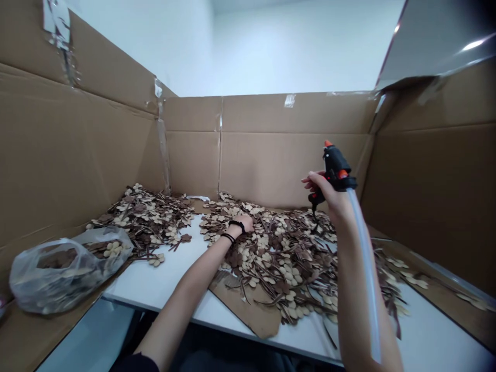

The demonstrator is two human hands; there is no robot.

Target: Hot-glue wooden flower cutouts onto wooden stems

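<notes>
My right hand [324, 185] is raised at the right, closed around a black glue gun [336, 161] with an orange nozzle that points up. A long clear glue stick [364, 268] runs out of the gun's back, along my forearm. My left hand [245, 222], with dark bands at the wrist, reaches down into a wide heap of flower-shaped pieces [284, 263]. Its fingers are curled down among the pieces, and what they hold is hidden. The flowers are cream and brown with thin brown stems.
Cardboard walls [294, 160] enclose the white table [155, 281] at the back and both sides. Another flower pile [149, 217] lies at the left, beside a clear plastic bag [58, 281] of pieces. A cardboard sheet [251, 310] lies at the front edge. The gun's cord [314, 219] hangs into the heap.
</notes>
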